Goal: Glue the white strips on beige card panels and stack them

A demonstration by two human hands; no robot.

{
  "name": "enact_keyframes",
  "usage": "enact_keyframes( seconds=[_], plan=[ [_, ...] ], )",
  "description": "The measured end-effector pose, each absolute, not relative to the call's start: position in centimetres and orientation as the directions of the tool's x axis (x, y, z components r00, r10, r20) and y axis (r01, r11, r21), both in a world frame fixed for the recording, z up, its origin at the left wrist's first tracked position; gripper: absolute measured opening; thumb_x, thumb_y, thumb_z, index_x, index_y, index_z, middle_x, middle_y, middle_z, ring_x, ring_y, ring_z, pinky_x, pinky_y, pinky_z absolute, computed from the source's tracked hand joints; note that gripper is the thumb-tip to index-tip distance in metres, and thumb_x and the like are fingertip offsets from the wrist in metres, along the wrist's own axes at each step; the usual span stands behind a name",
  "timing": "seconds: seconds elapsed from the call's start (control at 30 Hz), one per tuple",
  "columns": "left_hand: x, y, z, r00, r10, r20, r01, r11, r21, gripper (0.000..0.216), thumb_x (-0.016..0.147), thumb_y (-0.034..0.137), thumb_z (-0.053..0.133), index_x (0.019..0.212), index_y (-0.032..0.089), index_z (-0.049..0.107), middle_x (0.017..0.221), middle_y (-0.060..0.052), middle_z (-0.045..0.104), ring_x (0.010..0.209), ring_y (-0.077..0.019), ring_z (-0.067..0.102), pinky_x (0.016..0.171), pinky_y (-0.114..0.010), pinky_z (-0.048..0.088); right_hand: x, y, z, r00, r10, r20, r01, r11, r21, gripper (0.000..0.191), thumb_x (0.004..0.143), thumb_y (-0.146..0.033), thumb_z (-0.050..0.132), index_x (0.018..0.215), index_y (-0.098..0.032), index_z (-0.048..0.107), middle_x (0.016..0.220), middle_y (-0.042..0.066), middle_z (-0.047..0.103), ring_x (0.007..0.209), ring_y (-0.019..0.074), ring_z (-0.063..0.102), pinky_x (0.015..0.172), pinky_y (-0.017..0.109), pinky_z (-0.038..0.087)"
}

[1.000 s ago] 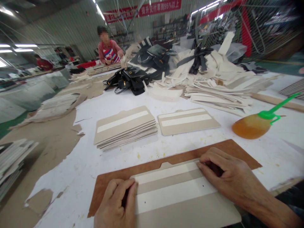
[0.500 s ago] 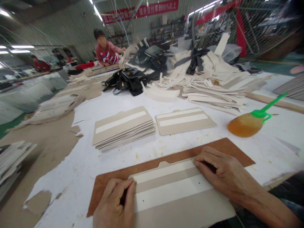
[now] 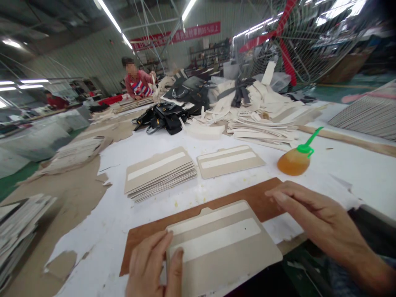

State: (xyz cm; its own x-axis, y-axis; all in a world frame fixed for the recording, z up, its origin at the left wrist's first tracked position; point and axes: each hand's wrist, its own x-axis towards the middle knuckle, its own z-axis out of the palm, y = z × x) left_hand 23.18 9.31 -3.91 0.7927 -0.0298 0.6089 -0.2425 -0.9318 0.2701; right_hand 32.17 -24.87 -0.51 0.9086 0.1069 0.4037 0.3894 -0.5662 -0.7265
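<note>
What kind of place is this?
Probably a handbag workshop: stacks of cut board panels, black handbags heaped on the long worktable, and a glue bottle.

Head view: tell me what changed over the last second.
The right hand has lifted off the beige card panel and moved right, open above the brown board. The left hand has opened its fingers, thumb still on the panel's left edge. The panel now overhangs the table edge. The card stack and glue bottle are unmoved.
</note>
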Motion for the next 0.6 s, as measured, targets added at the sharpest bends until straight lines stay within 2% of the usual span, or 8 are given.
enact_keyframes(
  seconds=[0.07,0.1,0.17,0.27,0.4,0.6],
  plan=[
    [23.4,8.6,-4.5,0.79,-0.241,0.564,-0.358,-0.928,0.106,0.039,0.106,0.042,0.054,0.136,0.017,0.059,0.133,-0.012,0.064,0.124,-0.0295,0.058,0.104,-0.043,0.05,32.0,-23.0,-0.7,0.812,0.308,0.496,0.578,-0.544,-0.608,0.024,0.107,-0.029,0.052,0.098,-0.027,0.073,0.1,0.003,0.072,0.089,0.0203,0.068,0.076,0.031,0.057],
    [23.6,8.2,-4.8,0.791,-0.297,0.535,-0.379,-0.924,0.048,0.047,0.105,0.046,0.056,0.14,0.015,0.057,0.137,-0.013,0.063,0.127,-0.0313,0.056,0.104,-0.044,0.05,31.9,-22.0,-0.9,0.761,0.383,0.524,0.646,-0.528,-0.552,0.023,0.108,-0.025,0.051,0.101,-0.026,0.072,0.105,0.005,0.072,0.095,0.0208,0.068,0.081,0.031,0.057],
    [23.8,7.1,-5.1,0.81,-0.335,0.48,-0.372,-0.928,-0.021,0.06,0.102,0.055,0.059,0.143,0.012,0.055,0.141,-0.015,0.062,0.129,-0.0345,0.055,0.103,-0.048,0.051,32.0,-20.3,-1.6,0.675,0.499,0.544,0.735,-0.515,-0.441,0.021,0.107,-0.02,0.05,0.106,-0.023,0.071,0.111,0.007,0.07,0.104,0.0236,0.065,0.088,0.036,0.057],
    [24.0,5.8,-5.4,0.873,-0.307,0.378,-0.323,-0.946,-0.023,0.073,0.098,0.067,0.061,0.146,0.013,0.054,0.145,-0.016,0.06,0.127,-0.0365,0.056,0.101,-0.052,0.05,32.3,-18.4,-2.7,0.593,0.629,0.503,0.803,-0.507,-0.313,0.019,0.106,-0.018,0.051,0.112,-0.018,0.069,0.11,0.01,0.069,0.102,0.0281,0.063,0.089,0.046,0.056],
    [24.0,5.3,-5.9,0.908,-0.234,0.346,-0.26,-0.965,0.028,0.078,0.096,0.077,0.055,0.145,0.016,0.056,0.142,-0.014,0.063,0.123,-0.0356,0.058,0.1,-0.053,0.046,32.7,-17.1,-3.6,0.556,0.701,0.447,0.83,-0.501,-0.245,0.021,0.107,-0.02,0.048,0.113,-0.017,0.068,0.106,0.009,0.068,0.095,0.03,0.061,0.083,0.05,0.053],
    [24.4,6.0,-6.0,0.84,-0.316,0.442,-0.338,-0.941,-0.03,0.073,0.098,0.078,0.05,0.139,0.019,0.062,0.135,-0.008,0.069,0.115,-0.0288,0.061,0.096,-0.045,0.038,32.8,-16.4,-4.1,0.57,0.679,0.462,0.815,-0.536,-0.218,0.02,0.106,-0.019,0.047,0.102,-0.02,0.067,0.096,0.005,0.066,0.086,0.0272,0.057,0.077,0.044,0.043]
  ],
)
